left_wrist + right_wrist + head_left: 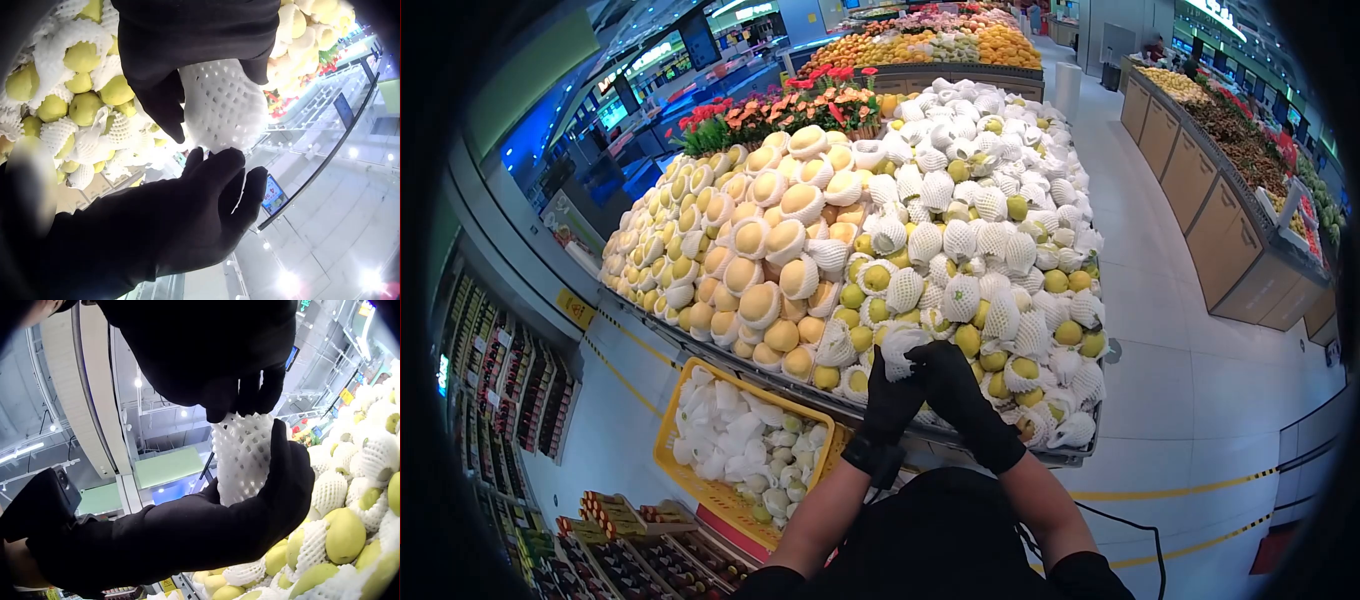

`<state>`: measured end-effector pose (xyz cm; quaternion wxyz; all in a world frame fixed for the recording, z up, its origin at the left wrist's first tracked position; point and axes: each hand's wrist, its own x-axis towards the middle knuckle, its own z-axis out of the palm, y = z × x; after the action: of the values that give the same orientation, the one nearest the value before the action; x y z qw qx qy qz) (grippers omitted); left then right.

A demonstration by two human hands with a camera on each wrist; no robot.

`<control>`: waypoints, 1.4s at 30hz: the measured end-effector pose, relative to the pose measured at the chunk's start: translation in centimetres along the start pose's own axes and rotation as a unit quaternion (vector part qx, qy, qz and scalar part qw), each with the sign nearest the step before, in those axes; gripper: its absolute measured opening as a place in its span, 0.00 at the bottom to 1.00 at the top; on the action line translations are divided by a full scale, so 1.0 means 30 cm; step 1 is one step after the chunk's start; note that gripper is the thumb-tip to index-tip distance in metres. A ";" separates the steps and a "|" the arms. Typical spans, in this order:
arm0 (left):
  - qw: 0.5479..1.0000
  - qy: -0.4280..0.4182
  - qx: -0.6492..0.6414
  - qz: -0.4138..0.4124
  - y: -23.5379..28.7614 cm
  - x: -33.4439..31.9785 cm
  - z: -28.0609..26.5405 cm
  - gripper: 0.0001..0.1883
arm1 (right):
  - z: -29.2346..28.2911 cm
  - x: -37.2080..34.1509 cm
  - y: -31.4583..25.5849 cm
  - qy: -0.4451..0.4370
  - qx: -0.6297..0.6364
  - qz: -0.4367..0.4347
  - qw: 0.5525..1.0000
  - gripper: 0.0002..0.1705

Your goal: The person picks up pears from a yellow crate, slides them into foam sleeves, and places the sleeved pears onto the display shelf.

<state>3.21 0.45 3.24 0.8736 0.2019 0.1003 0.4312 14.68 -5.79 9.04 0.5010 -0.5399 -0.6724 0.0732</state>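
The black-gloved left hand (890,405) curls round a bulging white foam-net sleeve (898,350) — its long axis running towards the black-gloved right hand (952,385), whose bent fingers pinch its end from the right. Yellow-green, foam-netted fruit (960,240) lies heaped beyond, on the far side.

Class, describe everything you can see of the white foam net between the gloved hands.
The white foam net looks soft and springy, an open lattice of pale strands with small gaps and an uneven edge. It bulges roundly, but whether fruit sits inside cannot be told. It is held up near the front of the piled fruit. The left hand grips it around the sides with thumb and fingers; the curled fingers of the right hand touch one end.
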 end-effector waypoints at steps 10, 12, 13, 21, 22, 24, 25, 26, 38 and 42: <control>0.999 0.004 0.027 -0.046 0.054 0.024 -0.004 0.30 | -0.023 -0.007 0.001 -0.001 0.072 0.163 0.984 0.31; 0.981 -0.010 0.195 -0.003 0.052 0.023 -0.016 0.29 | -0.042 -0.004 -0.007 -0.001 0.099 0.175 0.980 0.30; 0.970 -0.005 0.242 0.010 0.051 0.023 -0.013 0.27 | -0.050 0.000 -0.015 0.000 0.111 0.178 0.978 0.30; 0.952 0.032 0.302 0.039 0.054 0.023 0.023 0.24 | -0.073 0.004 0.000 0.000 0.104 0.151 0.983 0.26; 0.938 0.025 0.341 0.054 0.057 0.017 0.043 0.24 | -0.071 0.001 0.002 0.002 0.106 0.150 0.983 0.26; 0.886 -0.003 0.452 0.100 0.060 -0.009 0.085 0.24 | -0.069 -0.006 0.005 0.003 0.108 0.148 0.983 0.25; 0.890 0.006 0.444 0.100 0.050 -0.013 0.079 0.24 | -0.071 -0.010 0.002 0.004 0.115 0.154 0.981 0.24; 0.895 0.015 0.435 0.101 0.036 -0.017 0.066 0.24 | -0.074 -0.012 -0.005 0.004 0.122 0.159 0.980 0.24; 0.971 0.062 0.228 0.041 0.022 0.010 0.053 0.25 | -0.036 -0.045 0.051 0.013 0.045 0.078 0.996 0.20; 0.868 0.007 0.482 0.120 0.063 -0.034 0.160 0.22 | -0.011 -0.060 0.037 0.095 0.106 0.174 0.974 0.20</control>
<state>2.91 -0.62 8.38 0.6088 0.6053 0.2767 0.4318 15.48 -6.92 7.42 0.5966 -0.5972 -0.5055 0.1785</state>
